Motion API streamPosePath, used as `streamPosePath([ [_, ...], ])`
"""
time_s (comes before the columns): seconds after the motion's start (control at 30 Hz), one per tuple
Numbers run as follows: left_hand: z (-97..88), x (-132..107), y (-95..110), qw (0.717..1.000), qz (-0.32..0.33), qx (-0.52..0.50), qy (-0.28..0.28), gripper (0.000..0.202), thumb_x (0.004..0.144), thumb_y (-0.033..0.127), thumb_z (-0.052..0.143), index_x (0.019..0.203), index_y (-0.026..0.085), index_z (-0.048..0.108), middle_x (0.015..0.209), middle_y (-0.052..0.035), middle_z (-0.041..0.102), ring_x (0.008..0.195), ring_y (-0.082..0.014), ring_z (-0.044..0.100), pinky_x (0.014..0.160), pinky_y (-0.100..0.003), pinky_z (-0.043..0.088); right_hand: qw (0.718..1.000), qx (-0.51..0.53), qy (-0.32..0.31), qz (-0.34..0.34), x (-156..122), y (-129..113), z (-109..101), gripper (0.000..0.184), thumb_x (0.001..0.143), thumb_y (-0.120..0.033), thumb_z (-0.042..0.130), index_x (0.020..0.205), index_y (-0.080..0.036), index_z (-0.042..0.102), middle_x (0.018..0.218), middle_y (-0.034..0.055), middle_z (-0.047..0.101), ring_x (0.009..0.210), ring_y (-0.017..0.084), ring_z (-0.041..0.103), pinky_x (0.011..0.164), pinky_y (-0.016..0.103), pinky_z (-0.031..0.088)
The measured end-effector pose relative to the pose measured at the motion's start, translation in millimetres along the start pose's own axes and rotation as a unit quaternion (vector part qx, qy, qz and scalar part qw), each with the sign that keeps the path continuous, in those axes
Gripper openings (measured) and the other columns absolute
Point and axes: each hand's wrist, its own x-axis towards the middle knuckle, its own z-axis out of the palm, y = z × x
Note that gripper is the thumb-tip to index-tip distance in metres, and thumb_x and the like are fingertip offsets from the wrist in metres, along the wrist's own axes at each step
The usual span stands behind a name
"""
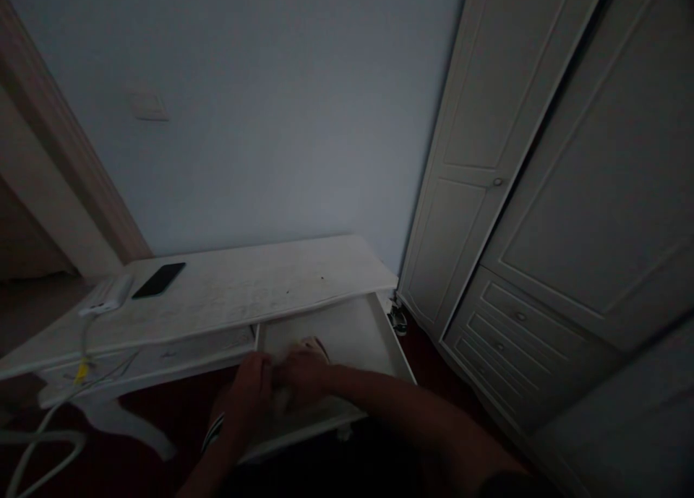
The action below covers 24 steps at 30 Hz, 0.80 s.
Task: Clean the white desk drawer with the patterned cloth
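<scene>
A white drawer (pixel 355 324) is pulled out from a white table (pixel 260 274). My right hand (pixel 303 374) is inside it, over a pale item with a dark stripe (pixel 315 345) that looks like cloth or a pouch. That hand is smeared by motion, so its fingers do not show clearly. My left hand (pixel 254 379) is at the drawer's left side, close to the right hand, with its fingers bent together. Whatever lies between the two hands is blurred and dark.
A dark phone (pixel 159 280) and a white power strip (pixel 107 294) lie on the tabletop's left end. A white cable (pixel 54 415) hangs at lower left. The wardrobe (pixel 460 216) stands on the right, with a shoe (pixel 398 320) on the floor beside it.
</scene>
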Motion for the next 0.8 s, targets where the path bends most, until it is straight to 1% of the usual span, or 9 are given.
streamPosePath([
  [0.07, 1.5, 0, 0, 1.000, 0.004, -0.002, 0.004, 0.027, 0.101, 0.033, 0.032, 0.097, 0.026, 0.058, 0.096, -0.0088, 0.067, 0.098, -0.0275, 0.066, 0.096, -0.046, 0.054, 0.999, 0.037, -0.022, -0.030, -17, -7, 8, 0.041, 0.088, -0.029, 0.071, 0.129, -0.025, 0.066, 0.129, 0.0056, 0.073, 0.119, 0.025, 0.068, 0.103, 0.034, 0.047],
  [0.13, 0.5, 0, 2, 1.000, -0.012, -0.008, -0.001, 0.027, 0.102, 0.036, 0.032, 0.097, 0.026, 0.057, 0.095, -0.0075, 0.066, 0.096, -0.0266, 0.066, 0.095, -0.045, 0.055, 0.996, 0.076, -0.024, -0.034, -30, -10, 11, 0.046, 0.086, -0.026, 0.072, 0.131, -0.025, 0.065, 0.132, 0.0050, 0.073, 0.123, 0.024, 0.066, 0.106, 0.033, 0.045],
  [0.27, -3.8, 2, 6, 0.999, -0.039, -0.016, -0.005, 0.027, 0.102, 0.040, 0.033, 0.096, 0.026, 0.056, 0.096, -0.0067, 0.065, 0.095, -0.0260, 0.065, 0.093, -0.044, 0.056, 0.993, 0.105, -0.047, -0.023, -55, -1, 2, 0.052, 0.080, -0.022, 0.075, 0.131, -0.021, 0.067, 0.131, 0.0073, 0.073, 0.123, 0.025, 0.066, 0.109, 0.033, 0.042],
  [0.33, -4.8, 1, 7, 0.999, -0.037, -0.021, -0.003, 0.028, 0.103, 0.040, 0.032, 0.097, 0.026, 0.056, 0.096, -0.0065, 0.065, 0.096, -0.0259, 0.065, 0.094, -0.045, 0.055, 0.994, 0.092, -0.057, 0.017, -75, 8, -5, 0.055, 0.078, -0.023, 0.078, 0.132, -0.022, 0.066, 0.131, 0.0084, 0.072, 0.124, 0.027, 0.065, 0.110, 0.036, 0.042],
  [0.43, -5.2, 1, 7, 0.999, -0.043, -0.029, -0.003, 0.028, 0.103, 0.040, 0.032, 0.097, 0.026, 0.056, 0.094, -0.0059, 0.064, 0.094, -0.0254, 0.064, 0.093, -0.046, 0.055, 0.991, 0.053, -0.078, 0.092, -118, 19, -16, 0.063, 0.076, -0.030, 0.080, 0.137, -0.027, 0.062, 0.132, 0.0104, 0.069, 0.123, 0.032, 0.064, 0.108, 0.044, 0.043],
  [0.53, -5.6, 2, 8, 0.998, -0.051, -0.038, -0.006, 0.029, 0.103, 0.042, 0.033, 0.097, 0.026, 0.056, 0.093, -0.0052, 0.064, 0.092, -0.0244, 0.064, 0.091, -0.045, 0.055, 0.979, 0.013, -0.107, 0.170, -163, 26, -23, 0.071, 0.076, -0.037, 0.081, 0.142, -0.024, 0.057, 0.135, 0.0156, 0.064, 0.123, 0.037, 0.062, 0.104, 0.050, 0.044],
  [0.6, -5.6, 2, 8, 0.998, -0.045, -0.041, -0.007, 0.029, 0.104, 0.042, 0.034, 0.097, 0.026, 0.057, 0.094, -0.0053, 0.064, 0.092, -0.0243, 0.064, 0.090, -0.044, 0.055, 0.974, -0.003, -0.107, 0.200, -182, 29, -24, 0.078, 0.075, -0.039, 0.083, 0.145, -0.021, 0.053, 0.138, 0.0184, 0.060, 0.124, 0.038, 0.060, 0.102, 0.049, 0.046],
  [0.7, -4.4, 3, 7, 0.999, -0.033, -0.036, -0.001, 0.030, 0.104, 0.042, 0.033, 0.096, 0.026, 0.058, 0.095, -0.0056, 0.064, 0.093, -0.0246, 0.065, 0.091, -0.044, 0.056, 0.975, -0.029, -0.079, 0.207, -186, 34, -25, 0.077, 0.078, -0.040, 0.082, 0.146, -0.021, 0.051, 0.137, 0.0175, 0.060, 0.123, 0.036, 0.058, 0.100, 0.046, 0.047],
  [0.8, -2.8, 2, 4, 0.999, -0.026, -0.027, 0.001, 0.031, 0.104, 0.042, 0.033, 0.097, 0.026, 0.059, 0.096, -0.0056, 0.065, 0.096, -0.0247, 0.066, 0.094, -0.045, 0.056, 0.960, -0.060, -0.018, 0.272, -168, 47, -31, 0.068, 0.084, -0.036, 0.077, 0.146, -0.023, 0.050, 0.138, 0.0152, 0.061, 0.125, 0.033, 0.058, 0.101, 0.043, 0.047],
])
